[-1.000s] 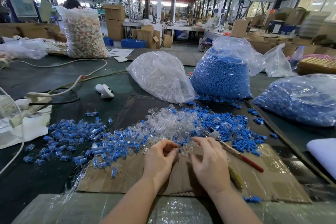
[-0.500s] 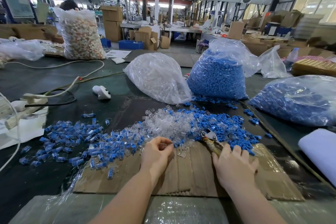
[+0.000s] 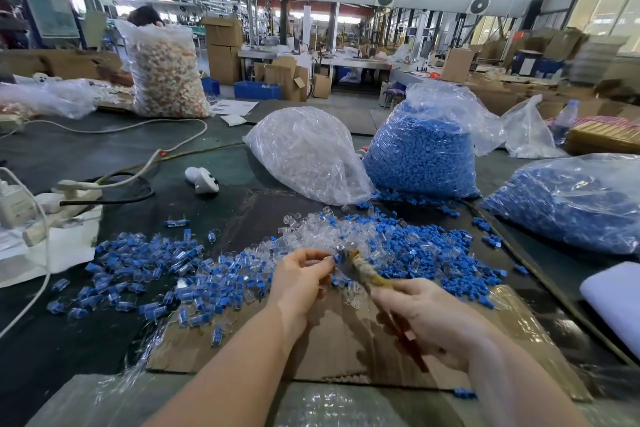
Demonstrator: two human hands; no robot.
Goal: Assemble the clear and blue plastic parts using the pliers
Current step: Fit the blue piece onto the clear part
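Observation:
My left hand (image 3: 301, 276) pinches a small clear and blue plastic part (image 3: 333, 258) above the cardboard. My right hand (image 3: 426, 315) grips the pliers (image 3: 363, 270) by their handles, one wrapped in rope and one red. The jaws point left and meet the part at my left fingertips. A heap of loose clear parts (image 3: 329, 232) and loose blue parts (image 3: 426, 250) lies just beyond my hands. A spread of joined clear-and-blue pieces (image 3: 149, 267) covers the table to the left.
A cardboard sheet (image 3: 332, 347) lies under my hands. Behind the heaps stand a bag of clear parts (image 3: 308, 156) and a bag of blue parts (image 3: 422, 152); another blue bag (image 3: 571, 198) lies right. A power strip with cables (image 3: 69, 191) sits left.
My right hand picked the pliers up from the cardboard and swung their jaws left to the part in my left hand. The left hand rose slightly.

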